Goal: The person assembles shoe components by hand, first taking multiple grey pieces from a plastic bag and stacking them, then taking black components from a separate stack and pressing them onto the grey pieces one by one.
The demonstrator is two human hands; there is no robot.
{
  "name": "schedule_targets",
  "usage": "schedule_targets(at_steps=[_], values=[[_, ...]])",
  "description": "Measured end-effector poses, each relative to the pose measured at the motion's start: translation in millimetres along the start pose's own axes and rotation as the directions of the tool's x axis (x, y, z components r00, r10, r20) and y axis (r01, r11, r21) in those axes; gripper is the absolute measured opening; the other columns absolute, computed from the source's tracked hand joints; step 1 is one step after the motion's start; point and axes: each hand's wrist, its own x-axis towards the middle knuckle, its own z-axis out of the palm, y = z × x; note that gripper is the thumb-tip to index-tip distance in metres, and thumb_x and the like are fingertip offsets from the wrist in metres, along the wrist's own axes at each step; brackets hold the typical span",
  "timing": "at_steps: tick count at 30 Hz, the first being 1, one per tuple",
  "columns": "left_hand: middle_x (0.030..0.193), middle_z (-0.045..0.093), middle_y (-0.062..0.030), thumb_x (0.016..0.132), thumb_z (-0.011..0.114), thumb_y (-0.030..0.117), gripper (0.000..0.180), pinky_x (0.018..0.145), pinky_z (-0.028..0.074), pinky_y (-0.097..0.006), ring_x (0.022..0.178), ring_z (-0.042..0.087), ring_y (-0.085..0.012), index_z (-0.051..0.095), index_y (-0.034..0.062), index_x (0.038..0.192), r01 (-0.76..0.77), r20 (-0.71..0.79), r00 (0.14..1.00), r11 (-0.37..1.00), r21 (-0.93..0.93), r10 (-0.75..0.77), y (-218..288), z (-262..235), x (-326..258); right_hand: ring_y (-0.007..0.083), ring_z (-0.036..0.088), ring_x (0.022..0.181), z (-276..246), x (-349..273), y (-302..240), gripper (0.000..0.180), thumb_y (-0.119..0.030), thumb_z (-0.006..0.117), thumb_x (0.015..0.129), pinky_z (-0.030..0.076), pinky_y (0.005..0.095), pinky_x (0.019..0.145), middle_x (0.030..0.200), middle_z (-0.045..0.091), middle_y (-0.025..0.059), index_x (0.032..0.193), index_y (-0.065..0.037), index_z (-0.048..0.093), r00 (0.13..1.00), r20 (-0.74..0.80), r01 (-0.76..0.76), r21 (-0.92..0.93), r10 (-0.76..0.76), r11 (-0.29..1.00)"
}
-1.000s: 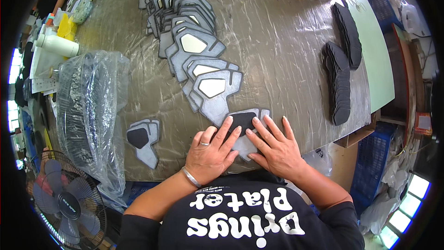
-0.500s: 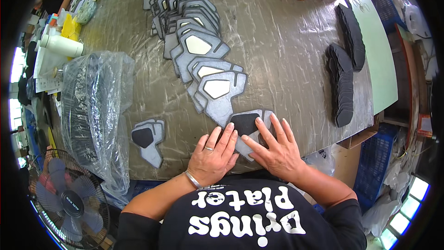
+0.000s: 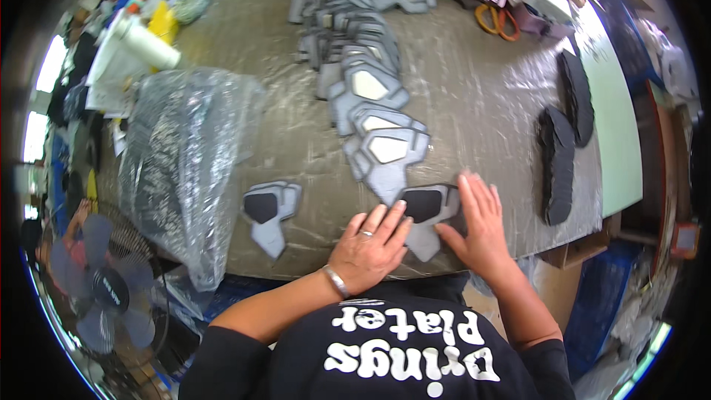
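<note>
Both hands flat on the same grey piece, near edge of the table

Left hand [image 3: 368,248] and right hand [image 3: 480,224] are spread open, palms down, gripping nothing, just pressing a grey foam piece with a black insert [image 3: 426,207] onto the table [image 3: 474,104]. Piece sits between them: left fingertips touch its left edge, right hand covers its right side, so about equally near. Its long axis runs toward the person, tail pointing at the table edge. A matching piece [image 3: 268,211] lies well apart to the left, by the plastic bag [image 3: 185,163].

Left hand [image 3: 366,248], right hand [image 3: 478,224] flat, palms down, fingers spread.
</note>
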Motion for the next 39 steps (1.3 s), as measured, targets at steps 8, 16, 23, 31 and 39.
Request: schedule_targets(at_steps=[8, 16, 23, 31, 39], values=[[0.143, 0.045, -0.0200, 0.084, 0.074, 0.023, 0.070, 0.104, 0.039, -0.044, 0.123, 0.049, -0.0365, 0.042, 0.0060, 0.143, 0.171, -0.270, 0.874, 0.776, -0.607, -0.404, -3, -1, -17, 0.0284, 0.064, 0.095, -4, 33, -33, 0.037, -0.013, 0.081, 0.076, 0.049, 0.0386, 0.084, 0.104, 0.065, 0.0140, 0.100, -0.002, 0.055, 0.921, 0.338, -0.336, 0.444, 0.193, 0.831], [0.106, 0.062, -0.0060, 0.090, 0.062, 0.000, 0.042, 0.078, 0.049, -0.024, 0.091, 0.061, -0.0104, 0.056, 0.0011, 0.131, 0.309, -0.147, 0.563, 0.372, -0.875, -0.813, -90, -50, -77, 0.0368, 0.038, 0.138, 32, 84, -36, 0.068, -0.033, 0.074, 0.084, 0.031, 0.0493, 0.112, 0.146, 0.041, 0.0215, 0.136, 0.000, 0.045, 0.982, -0.072, 0.183, 0.085, -0.177, 0.979], [0.141, 0.046, -0.0209, 0.081, 0.069, 0.016, 0.063, 0.110, 0.033, -0.048, 0.128, 0.044, -0.0391, 0.047, -0.0020, 0.138, 0.494, -0.315, 0.819, 0.869, -0.040, -0.480, -86, -64, -64, 0.0355, 0.024, 0.146, 38, 78, -10, 0.081, -0.043, 0.077, 0.078, 0.016, 0.0547, 0.118, 0.155, 0.030, 0.0186, 0.140, -0.005, 0.042, 0.964, 0.186, 0.181, 0.061, -0.190, 0.982], [0.151, 0.036, -0.0227, 0.084, 0.068, 0.036, 0.073, 0.114, 0.027, -0.049, 0.140, 0.034, -0.0384, 0.042, -0.0022, 0.141, 0.132, -0.090, 0.986, 0.987, -0.091, -0.141, -68, 1, 49, 0.0306, 0.033, 0.143, 15, 42, 3, 0.075, -0.044, 0.072, 0.082, 0.021, 0.0553, 0.116, 0.151, 0.038, 0.0157, 0.139, -0.004, 0.046, 0.940, 0.243, 0.225, 0.076, -0.237, 0.971], [0.155, 0.026, -0.0261, 0.089, 0.062, 0.040, 0.079, 0.117, 0.017, -0.053, 0.145, 0.022, -0.0413, 0.033, -0.0093, 0.144, 0.233, 0.036, 0.972, 0.972, -0.040, -0.232, -37, 13, 25, 0.0359, 0.061, 0.104, -56, 38, 99, 0.028, -0.014, 0.070, 0.082, 0.049, 0.0423, 0.090, 0.112, 0.065, 0.0171, 0.107, -0.002, 0.067, 0.809, -0.561, -0.247, -0.049, 0.178, 0.968]])
